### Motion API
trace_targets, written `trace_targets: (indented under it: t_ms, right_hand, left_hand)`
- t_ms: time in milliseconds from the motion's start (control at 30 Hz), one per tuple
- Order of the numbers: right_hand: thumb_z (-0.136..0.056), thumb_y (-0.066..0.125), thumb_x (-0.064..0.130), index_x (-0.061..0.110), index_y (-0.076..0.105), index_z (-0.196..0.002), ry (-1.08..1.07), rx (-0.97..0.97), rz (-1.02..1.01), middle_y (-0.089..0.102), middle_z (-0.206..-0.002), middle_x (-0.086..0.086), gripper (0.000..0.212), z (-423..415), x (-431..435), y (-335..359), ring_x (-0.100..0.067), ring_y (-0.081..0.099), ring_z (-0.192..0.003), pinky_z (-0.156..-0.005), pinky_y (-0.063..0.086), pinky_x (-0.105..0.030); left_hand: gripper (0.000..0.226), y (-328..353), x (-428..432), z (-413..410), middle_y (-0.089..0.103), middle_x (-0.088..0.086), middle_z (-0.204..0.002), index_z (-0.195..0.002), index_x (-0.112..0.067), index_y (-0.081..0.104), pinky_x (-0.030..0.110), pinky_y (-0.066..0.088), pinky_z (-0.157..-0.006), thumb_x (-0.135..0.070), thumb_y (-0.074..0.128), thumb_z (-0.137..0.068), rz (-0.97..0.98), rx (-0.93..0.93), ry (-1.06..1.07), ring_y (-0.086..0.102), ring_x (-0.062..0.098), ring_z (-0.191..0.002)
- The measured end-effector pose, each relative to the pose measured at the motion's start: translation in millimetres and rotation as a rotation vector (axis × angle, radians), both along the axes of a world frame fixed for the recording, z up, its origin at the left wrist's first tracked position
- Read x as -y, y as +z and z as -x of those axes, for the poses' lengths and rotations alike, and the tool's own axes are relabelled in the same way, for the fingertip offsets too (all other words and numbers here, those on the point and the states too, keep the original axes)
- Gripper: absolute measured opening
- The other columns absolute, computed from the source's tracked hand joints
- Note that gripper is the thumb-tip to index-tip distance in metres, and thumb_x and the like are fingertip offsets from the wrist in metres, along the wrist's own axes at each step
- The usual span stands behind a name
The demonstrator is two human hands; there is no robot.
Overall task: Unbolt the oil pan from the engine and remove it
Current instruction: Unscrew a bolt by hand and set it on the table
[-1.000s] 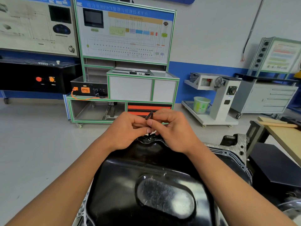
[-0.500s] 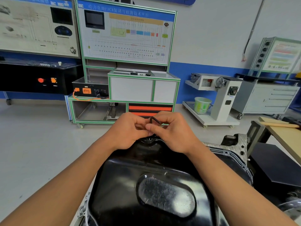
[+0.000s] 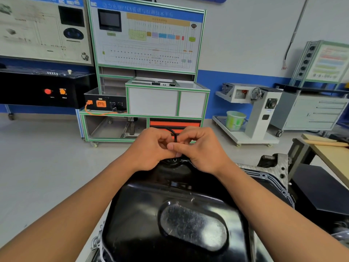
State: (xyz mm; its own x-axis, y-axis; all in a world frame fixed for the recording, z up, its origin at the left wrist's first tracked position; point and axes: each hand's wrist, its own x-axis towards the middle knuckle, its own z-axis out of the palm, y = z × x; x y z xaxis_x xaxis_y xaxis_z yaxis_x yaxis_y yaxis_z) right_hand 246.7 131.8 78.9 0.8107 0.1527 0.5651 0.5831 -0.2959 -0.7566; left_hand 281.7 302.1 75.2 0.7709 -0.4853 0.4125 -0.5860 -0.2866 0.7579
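My left hand (image 3: 151, 148) and right hand (image 3: 201, 150) pinch the hex key (image 3: 174, 136) above the far bolt (image 3: 175, 160) of the oil pan (image 3: 170, 214); I'd seat it square.

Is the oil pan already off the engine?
No: the oil pan sits on the engine, and the left hand and right hand hold a hex key at its far edge.

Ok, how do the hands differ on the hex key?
The left hand's fingers curl beside the hex key's bend; the right hand's thumb stretches across below it. The key's short arm points over the left hand, away from the right. Both pinch it above the oil pan.
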Motion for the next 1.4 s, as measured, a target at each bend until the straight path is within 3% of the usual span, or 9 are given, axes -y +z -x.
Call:
trace_targets:
  t_ms: [133, 233, 467, 600, 767, 900, 1033, 1233, 1400]
  right_hand:
    - [-0.088, 0.074, 0.005, 0.017, 0.08, -0.091, 0.004, 0.001, 0.114, 0.065, -0.081, -0.017, 0.013, 4, -1, 2, -0.036, 0.057, -0.077, -0.071, 0.048, -0.04]
    - [-0.094, 0.067, 0.006, 0.018, 0.077, -0.095, 0.015, 0.024, 0.21, 0.06, -0.081, -0.011, 0.015, 5, -1, 2, -0.029, 0.055, -0.078, -0.073, 0.046, -0.036]
    - [-0.074, 0.087, 0.011, 0.026, 0.075, -0.078, -0.038, -0.07, -0.038, 0.065, -0.063, 0.005, 0.019, 0, -1, -1, -0.02, 0.055, -0.061, -0.064, 0.051, -0.036]
    - [-0.074, 0.087, 0.01, 0.03, 0.073, -0.068, -0.038, -0.051, -0.068, 0.064, -0.061, 0.007, 0.026, -2, -1, -1, -0.023, 0.055, -0.059, -0.06, 0.049, -0.042]
    - [-0.09, 0.072, 0.007, 0.013, 0.077, -0.085, -0.015, 0.033, 0.14, 0.064, -0.076, -0.005, 0.009, 3, -1, 1, -0.026, 0.057, -0.072, -0.071, 0.049, -0.04]
    - [-0.096, 0.065, 0.007, 0.024, 0.065, -0.073, -0.039, 0.09, 0.257, 0.055, -0.073, 0.001, 0.029, 5, 0, 2, -0.011, 0.05, -0.071, -0.07, 0.042, -0.022]
    - [-0.087, 0.077, 0.011, 0.008, 0.077, -0.096, -0.068, 0.054, 0.136, 0.065, -0.076, 0.001, 0.01, 2, -1, 0, -0.027, 0.059, -0.071, -0.07, 0.052, -0.031]
    - [-0.075, 0.086, 0.006, 0.029, 0.071, -0.069, -0.08, 0.002, -0.062, 0.067, -0.063, 0.0, 0.028, -1, -3, 0, -0.036, 0.06, -0.058, -0.059, 0.053, -0.046]
    - [-0.086, 0.077, 0.006, 0.02, 0.074, -0.081, -0.06, 0.049, 0.075, 0.063, -0.071, 0.0, 0.015, 0, -1, 0, -0.009, 0.054, -0.064, -0.065, 0.047, -0.022]
  left_hand:
    - [0.019, 0, -3, 2, 0.078, 0.001, -0.087, -0.087, -0.023, 0.078, 0.023, 0.055, -0.081, -0.004, 0.075, -0.084, 0.034, -0.036, -0.11, 0.069, 0.007, -0.081]
    - [0.021, 1, -3, 1, 0.078, 0.002, -0.091, -0.093, -0.02, 0.078, 0.027, 0.056, -0.088, -0.001, 0.071, -0.087, 0.011, -0.075, -0.118, 0.071, 0.011, -0.09]
    - [0.012, 5, 3, -1, 0.07, 0.009, -0.064, -0.069, -0.012, 0.075, 0.032, 0.049, -0.062, -0.015, 0.085, -0.075, -0.015, -0.061, 0.02, 0.055, 0.009, -0.06]
    - [0.027, 7, 7, -1, 0.056, -0.012, -0.05, -0.055, -0.02, 0.066, 0.013, 0.038, -0.053, -0.013, 0.087, -0.071, -0.02, -0.031, 0.017, 0.044, -0.001, -0.049]
    - [0.02, 1, -1, 1, 0.075, -0.007, -0.074, -0.079, -0.027, 0.077, 0.012, 0.051, -0.068, -0.007, 0.08, -0.08, 0.036, -0.033, -0.063, 0.067, 0.0, -0.071]
    - [0.024, 0, -5, 2, 0.078, -0.002, -0.09, -0.09, -0.026, 0.078, 0.02, 0.055, -0.085, -0.004, 0.074, -0.084, 0.053, -0.082, -0.103, 0.073, 0.009, -0.09]
    - [0.035, 3, -2, 1, 0.071, -0.014, -0.062, -0.062, -0.037, 0.073, 0.008, 0.046, -0.063, -0.007, 0.08, -0.079, 0.035, -0.038, -0.025, 0.063, -0.006, -0.061]
    - [0.037, 6, 6, 2, 0.059, -0.013, -0.052, -0.056, -0.038, 0.068, 0.014, 0.04, -0.055, -0.01, 0.083, -0.076, 0.015, 0.035, -0.038, 0.049, -0.002, -0.052]
    - [0.013, -1, -1, -1, 0.077, 0.003, -0.08, -0.082, -0.019, 0.078, 0.022, 0.054, -0.074, -0.007, 0.08, -0.079, 0.073, -0.034, -0.066, 0.069, 0.006, -0.075]
